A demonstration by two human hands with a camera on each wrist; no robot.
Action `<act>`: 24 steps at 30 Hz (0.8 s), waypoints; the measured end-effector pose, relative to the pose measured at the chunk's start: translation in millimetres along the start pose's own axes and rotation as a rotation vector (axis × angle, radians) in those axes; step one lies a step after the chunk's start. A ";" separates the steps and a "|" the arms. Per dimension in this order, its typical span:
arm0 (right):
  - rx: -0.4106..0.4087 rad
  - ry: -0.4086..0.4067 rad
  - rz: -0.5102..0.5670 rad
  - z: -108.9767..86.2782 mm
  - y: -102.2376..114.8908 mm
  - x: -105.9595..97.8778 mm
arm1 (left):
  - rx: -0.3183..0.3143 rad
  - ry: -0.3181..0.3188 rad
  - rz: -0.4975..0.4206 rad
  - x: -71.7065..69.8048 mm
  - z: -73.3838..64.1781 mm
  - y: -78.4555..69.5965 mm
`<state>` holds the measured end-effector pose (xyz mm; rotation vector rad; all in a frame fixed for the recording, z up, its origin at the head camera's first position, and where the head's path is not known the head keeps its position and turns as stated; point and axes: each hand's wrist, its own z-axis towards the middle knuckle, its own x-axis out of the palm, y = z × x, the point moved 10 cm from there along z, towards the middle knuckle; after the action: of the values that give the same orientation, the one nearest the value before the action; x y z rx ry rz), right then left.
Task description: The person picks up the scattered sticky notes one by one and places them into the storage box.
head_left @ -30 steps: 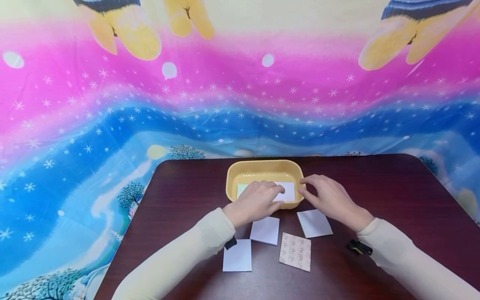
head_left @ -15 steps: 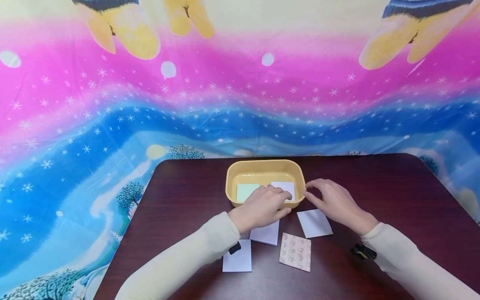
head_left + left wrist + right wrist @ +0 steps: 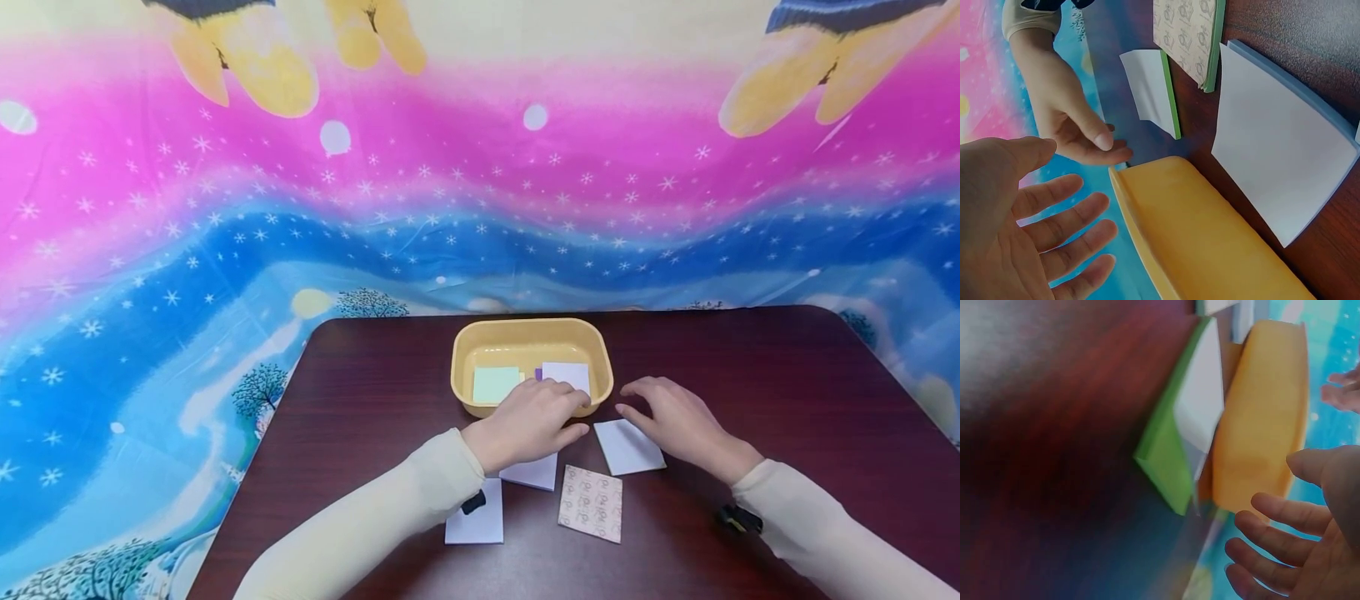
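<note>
A yellow plastic box (image 3: 532, 327) stands near the table's back edge. A light green note pad (image 3: 495, 384) and a white-topped note pad (image 3: 566, 375) lie inside it. My left hand (image 3: 528, 423) hovers over the box's front rim, holding nothing; in the left wrist view its fingers (image 3: 1066, 228) are loosely spread. Just right of the box is my right hand (image 3: 682, 425), bare and relaxed, its thumb above a white note pad with green sides (image 3: 630, 447). That pad shows its green edge (image 3: 1166, 475) in the right wrist view.
In front of the box, a white note pad (image 3: 531, 473) is partly covered by my left hand. Another white pad (image 3: 480, 525) lies nearer me, beside a pad with a printed backing (image 3: 591, 504). The dark wooden table (image 3: 810, 383) meets a colourful cloth backdrop (image 3: 480, 192).
My right hand has drawn back from the box's right rim, moving right and towards me. My left hand has shifted slightly right and nearer, uncovering the green pad in the box.
</note>
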<state>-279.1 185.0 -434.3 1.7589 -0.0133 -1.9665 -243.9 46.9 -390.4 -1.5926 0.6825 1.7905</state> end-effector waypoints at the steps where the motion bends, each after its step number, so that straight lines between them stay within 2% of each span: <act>1: -0.002 0.004 0.001 -0.5 -0.6 2.2 | 0.002 0.000 0.003 0.4 -0.2 -0.6; 9: -0.052 0.013 -0.020 -5.4 0.1 13.7 | 0.012 0.010 0.018 5.1 -0.6 -5.7; 18: -0.094 0.126 -0.137 -12.2 4.3 24.4 | 0.029 0.025 0.039 9.2 -2.1 -11.9; 24: -0.109 0.193 -0.136 -15.2 5.2 29.2 | 0.044 0.029 0.038 10.4 -2.8 -15.8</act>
<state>-264.3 174.6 -462.2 1.9126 0.2804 -1.8417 -230.8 56.5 -400.6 -1.5886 0.7654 1.7712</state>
